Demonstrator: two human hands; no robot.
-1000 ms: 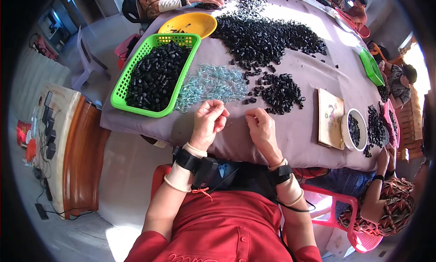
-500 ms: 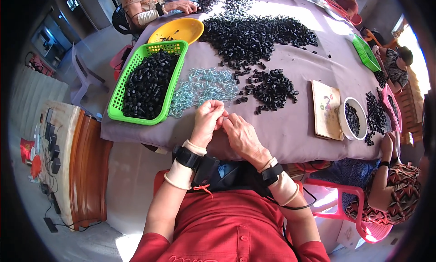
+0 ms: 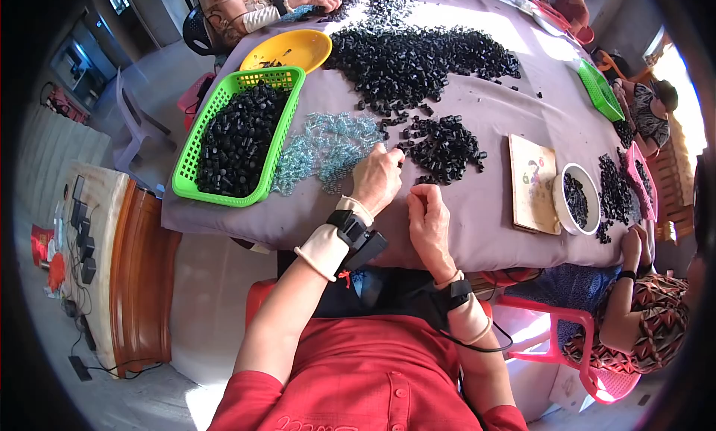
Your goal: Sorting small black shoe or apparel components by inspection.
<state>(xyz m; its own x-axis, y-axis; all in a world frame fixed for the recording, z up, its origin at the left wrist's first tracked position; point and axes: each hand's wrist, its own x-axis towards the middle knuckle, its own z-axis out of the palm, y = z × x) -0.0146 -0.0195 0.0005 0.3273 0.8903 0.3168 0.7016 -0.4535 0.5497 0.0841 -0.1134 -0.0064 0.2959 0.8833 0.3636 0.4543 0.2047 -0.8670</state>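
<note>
Seemingly mid-assembly, the left hand (image 3: 377, 179) is reaching its pinched fingers to the small pile of black caps (image 3: 445, 144) on the counter (image 3: 492, 117), while the right hand (image 3: 428, 218) is resting curled nearby; whether either is gripping anything is unclear. Picking one cap cleanly probably comes next.

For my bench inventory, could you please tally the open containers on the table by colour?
Green baskets: 2 (large basket, small basket)
Yellow bowl: 1
White bowl: 1
Pink tray: 1
Total: 5
</note>
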